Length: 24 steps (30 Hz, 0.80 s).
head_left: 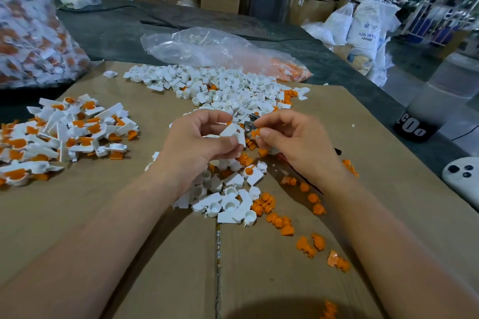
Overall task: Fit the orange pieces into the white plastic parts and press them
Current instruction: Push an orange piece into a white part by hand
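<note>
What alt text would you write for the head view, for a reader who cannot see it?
A left hand pinches a white part and the right hand holds an orange piece beside it, above cardboard strewn with loose parts. A heap of fitted parts lies to the left.

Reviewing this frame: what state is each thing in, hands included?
left hand: grips a white part.
white part: held up, not yet fitted.
right hand: pinches an orange piece.
orange piece: held right beside the white part, not pressed in.
left pile: assembled, orange fitted in white.
far pile: white parts loose, mostly unfitted.
clear bag: lying slumped, orange pieces in its right end.
loose orange pieces: scattered on the cardboard.
</note>
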### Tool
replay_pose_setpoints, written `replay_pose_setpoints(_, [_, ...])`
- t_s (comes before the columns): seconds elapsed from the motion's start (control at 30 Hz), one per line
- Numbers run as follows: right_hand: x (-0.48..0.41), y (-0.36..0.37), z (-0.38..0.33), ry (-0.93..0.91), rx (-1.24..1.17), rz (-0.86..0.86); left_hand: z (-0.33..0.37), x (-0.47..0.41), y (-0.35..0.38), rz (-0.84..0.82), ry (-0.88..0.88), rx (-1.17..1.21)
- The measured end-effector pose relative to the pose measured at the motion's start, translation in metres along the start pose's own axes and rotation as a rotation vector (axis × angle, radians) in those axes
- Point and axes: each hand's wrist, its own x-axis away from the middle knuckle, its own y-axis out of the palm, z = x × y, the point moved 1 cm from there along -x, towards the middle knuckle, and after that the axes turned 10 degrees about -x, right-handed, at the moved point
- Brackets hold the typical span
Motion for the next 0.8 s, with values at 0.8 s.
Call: replay_pose_setpoints(0.8, [0.005,0.009,-0.004,-0.058,0.015,0.031,0.0,0.003,0.003,0.001,0.084,-0.204])
